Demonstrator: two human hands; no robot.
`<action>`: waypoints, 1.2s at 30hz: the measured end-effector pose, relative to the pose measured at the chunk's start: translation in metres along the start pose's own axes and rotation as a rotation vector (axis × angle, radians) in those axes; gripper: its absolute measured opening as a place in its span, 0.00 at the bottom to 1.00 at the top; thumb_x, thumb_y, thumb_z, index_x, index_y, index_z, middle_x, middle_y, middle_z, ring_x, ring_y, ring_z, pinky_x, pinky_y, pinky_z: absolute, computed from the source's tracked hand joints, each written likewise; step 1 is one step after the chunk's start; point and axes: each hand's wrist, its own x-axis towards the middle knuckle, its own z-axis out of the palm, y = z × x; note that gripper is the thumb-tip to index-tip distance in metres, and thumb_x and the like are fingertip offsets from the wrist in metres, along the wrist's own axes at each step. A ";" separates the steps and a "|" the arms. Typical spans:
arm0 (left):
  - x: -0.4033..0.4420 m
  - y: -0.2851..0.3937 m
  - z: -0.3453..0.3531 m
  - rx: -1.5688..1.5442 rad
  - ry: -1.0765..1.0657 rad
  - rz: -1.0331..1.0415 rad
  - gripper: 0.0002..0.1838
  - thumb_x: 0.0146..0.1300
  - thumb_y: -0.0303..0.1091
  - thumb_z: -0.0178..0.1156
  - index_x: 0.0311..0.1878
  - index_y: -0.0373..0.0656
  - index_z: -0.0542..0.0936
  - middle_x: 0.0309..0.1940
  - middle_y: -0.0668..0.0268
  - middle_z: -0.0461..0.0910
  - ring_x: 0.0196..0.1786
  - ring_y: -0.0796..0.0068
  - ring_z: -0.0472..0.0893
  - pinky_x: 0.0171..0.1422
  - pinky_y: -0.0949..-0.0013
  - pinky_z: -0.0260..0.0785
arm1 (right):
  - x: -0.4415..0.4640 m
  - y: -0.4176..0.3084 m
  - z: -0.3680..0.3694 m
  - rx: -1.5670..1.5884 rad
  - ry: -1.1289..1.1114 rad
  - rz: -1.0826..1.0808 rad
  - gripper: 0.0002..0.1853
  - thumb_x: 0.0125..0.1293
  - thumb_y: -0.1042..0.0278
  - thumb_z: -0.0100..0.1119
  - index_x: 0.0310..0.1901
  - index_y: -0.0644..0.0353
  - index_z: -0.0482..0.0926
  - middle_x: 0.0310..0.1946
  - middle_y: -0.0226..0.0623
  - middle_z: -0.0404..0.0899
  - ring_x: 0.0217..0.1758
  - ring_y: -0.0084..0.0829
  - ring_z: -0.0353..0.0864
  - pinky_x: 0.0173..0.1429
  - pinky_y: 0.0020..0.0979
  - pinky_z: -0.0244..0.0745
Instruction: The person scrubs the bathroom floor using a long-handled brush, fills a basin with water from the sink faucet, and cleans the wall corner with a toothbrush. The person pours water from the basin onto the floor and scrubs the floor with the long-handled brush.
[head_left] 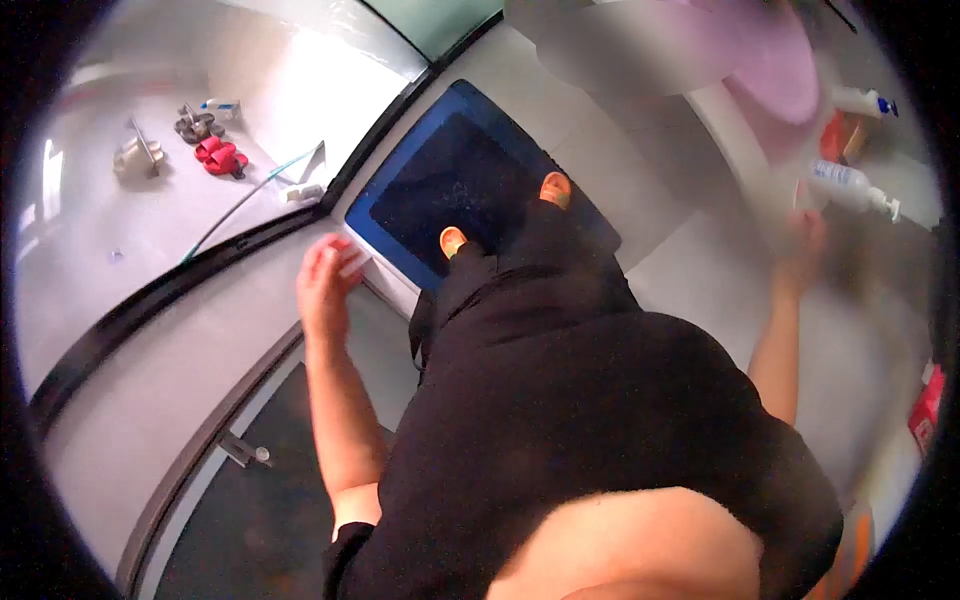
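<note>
My left hand (326, 280) is raised beside the pale wall, near the corner of the blue mat, with its fingers curled in. A whitish patch shows at its fingers, but I cannot make out whether it is a held thing. On the other side my right hand (808, 245) is smeared by motion, so its fingers do not show clearly. Just past it is a white pump bottle (845, 185) with blue print; whether the hand touches it I cannot tell. A white bottle with a blue cap (865, 102) lies farther along.
Underfoot is a blue mat (400, 185) with a dark middle. A dark-framed partition (395, 100) borders an area with red slippers (220, 157), other footwear (138, 158) and a thin green pole (235, 213). A pink basin (775, 70) stands right; a door handle (240, 452) is lower left.
</note>
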 end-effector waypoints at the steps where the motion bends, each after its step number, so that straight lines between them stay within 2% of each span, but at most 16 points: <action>1: -0.003 0.026 -0.001 -0.034 -0.011 0.177 0.16 0.60 0.41 0.49 0.47 0.42 0.71 0.41 0.65 0.74 0.41 0.73 0.74 0.44 0.71 0.67 | 0.007 -0.031 -0.005 0.138 -0.019 0.042 0.12 0.59 0.63 0.48 0.39 0.63 0.70 0.37 0.41 0.73 0.42 0.38 0.71 0.46 0.33 0.65; 3: -0.014 0.069 -0.017 -0.026 -0.145 0.435 0.15 0.62 0.35 0.46 0.49 0.39 0.70 0.43 0.61 0.74 0.43 0.72 0.75 0.46 0.71 0.66 | -0.001 -0.096 -0.009 0.357 -0.059 0.032 0.10 0.58 0.64 0.50 0.36 0.63 0.72 0.32 0.38 0.73 0.38 0.34 0.72 0.44 0.31 0.65; 6: -0.025 0.089 -0.047 0.184 -0.153 0.567 0.13 0.61 0.33 0.45 0.47 0.38 0.72 0.42 0.62 0.74 0.43 0.73 0.74 0.46 0.72 0.66 | -0.045 -0.162 -0.015 0.446 -0.333 -0.109 0.07 0.56 0.66 0.53 0.33 0.60 0.73 0.28 0.33 0.72 0.33 0.28 0.70 0.41 0.27 0.65; 8: -0.008 0.053 -0.084 0.181 -0.176 0.470 0.13 0.61 0.33 0.46 0.46 0.39 0.72 0.41 0.63 0.74 0.43 0.74 0.74 0.45 0.73 0.66 | -0.104 -0.157 0.015 0.543 -0.604 -0.060 0.08 0.55 0.64 0.52 0.33 0.59 0.73 0.29 0.34 0.73 0.33 0.31 0.71 0.39 0.30 0.66; 11: 0.012 -0.025 -0.125 0.182 -0.158 0.046 0.13 0.59 0.38 0.50 0.43 0.42 0.74 0.36 0.69 0.74 0.39 0.78 0.73 0.41 0.75 0.65 | -0.221 -0.123 0.041 0.197 -1.025 0.036 0.13 0.54 0.57 0.50 0.33 0.59 0.74 0.33 0.41 0.74 0.37 0.38 0.73 0.40 0.37 0.66; 12: 0.014 -0.051 -0.132 0.277 -0.238 0.028 0.12 0.59 0.37 0.50 0.43 0.44 0.74 0.35 0.71 0.74 0.38 0.80 0.73 0.40 0.76 0.64 | -0.260 -0.102 0.044 0.065 -1.184 0.114 0.15 0.54 0.55 0.49 0.34 0.58 0.75 0.35 0.44 0.74 0.39 0.39 0.73 0.42 0.39 0.66; 14: 0.008 -0.088 -0.141 0.391 -0.322 -0.194 0.11 0.58 0.36 0.50 0.42 0.44 0.74 0.35 0.71 0.74 0.36 0.80 0.73 0.38 0.75 0.64 | -0.320 -0.084 0.011 -0.134 -1.374 0.336 0.21 0.51 0.53 0.53 0.43 0.60 0.73 0.45 0.46 0.71 0.49 0.41 0.70 0.50 0.36 0.65; 17: 0.006 -0.136 -0.159 0.586 -0.518 -0.250 0.13 0.57 0.33 0.51 0.43 0.38 0.73 0.32 0.66 0.76 0.36 0.80 0.73 0.40 0.76 0.65 | -0.391 -0.059 -0.046 -0.465 -1.479 0.291 0.29 0.46 0.50 0.57 0.45 0.65 0.71 0.49 0.49 0.68 0.52 0.44 0.67 0.53 0.37 0.64; 18: 0.005 -0.140 -0.161 0.669 -0.606 -0.266 0.13 0.57 0.33 0.51 0.44 0.37 0.73 0.32 0.65 0.76 0.36 0.79 0.73 0.41 0.77 0.65 | -0.408 -0.059 -0.063 -0.526 -1.553 0.472 0.34 0.44 0.48 0.59 0.47 0.69 0.68 0.50 0.51 0.66 0.52 0.45 0.67 0.55 0.37 0.64; 24: 0.058 -0.142 -0.176 0.717 -0.608 -0.189 0.13 0.58 0.34 0.50 0.44 0.38 0.73 0.33 0.68 0.75 0.37 0.81 0.73 0.40 0.77 0.65 | -0.429 -0.065 -0.109 -0.705 -1.504 0.520 0.30 0.45 0.51 0.61 0.46 0.63 0.69 0.46 0.44 0.69 0.51 0.41 0.67 0.54 0.36 0.65; 27: 0.064 -0.131 -0.165 0.471 -0.388 -0.219 0.13 0.58 0.35 0.50 0.43 0.39 0.73 0.32 0.69 0.75 0.35 0.81 0.73 0.37 0.78 0.65 | -0.424 -0.053 -0.106 -0.471 -0.980 0.187 0.21 0.48 0.59 0.59 0.44 0.59 0.70 0.42 0.40 0.71 0.49 0.39 0.67 0.52 0.37 0.61; 28: 0.064 -0.131 -0.163 0.480 -0.387 -0.203 0.13 0.58 0.35 0.51 0.43 0.40 0.73 0.32 0.69 0.75 0.35 0.81 0.73 0.37 0.78 0.65 | -0.413 -0.048 -0.106 -0.467 -0.979 0.173 0.21 0.48 0.59 0.59 0.44 0.59 0.70 0.42 0.40 0.71 0.49 0.39 0.67 0.52 0.37 0.61; 30: 0.067 -0.133 -0.156 0.487 -0.388 -0.174 0.13 0.57 0.35 0.51 0.43 0.40 0.74 0.31 0.69 0.75 0.35 0.81 0.73 0.36 0.77 0.66 | -0.400 -0.036 -0.105 -0.530 -0.875 -0.077 0.21 0.47 0.60 0.58 0.44 0.58 0.69 0.39 0.39 0.71 0.49 0.37 0.67 0.51 0.38 0.61; 31: 0.066 -0.135 -0.154 0.614 -0.450 -0.173 0.13 0.57 0.35 0.51 0.43 0.40 0.74 0.32 0.68 0.75 0.35 0.81 0.74 0.36 0.77 0.66 | -0.394 -0.025 -0.103 -0.710 -1.121 0.058 0.18 0.49 0.65 0.55 0.43 0.58 0.68 0.38 0.39 0.70 0.48 0.37 0.68 0.51 0.39 0.60; 33: 0.055 -0.129 -0.139 0.803 -0.515 -0.109 0.13 0.57 0.35 0.50 0.43 0.39 0.74 0.32 0.68 0.75 0.35 0.81 0.74 0.35 0.77 0.66 | -0.388 -0.008 -0.088 -0.749 -1.095 0.084 0.16 0.49 0.68 0.53 0.42 0.58 0.68 0.38 0.39 0.70 0.48 0.37 0.68 0.50 0.39 0.62; 36: 0.054 -0.151 -0.143 0.699 -0.520 -0.193 0.14 0.56 0.36 0.51 0.43 0.39 0.73 0.29 0.69 0.74 0.33 0.81 0.73 0.34 0.77 0.65 | -0.367 -0.010 -0.087 -0.790 -1.083 0.161 0.11 0.53 0.73 0.46 0.40 0.59 0.68 0.37 0.38 0.70 0.45 0.37 0.71 0.45 0.38 0.67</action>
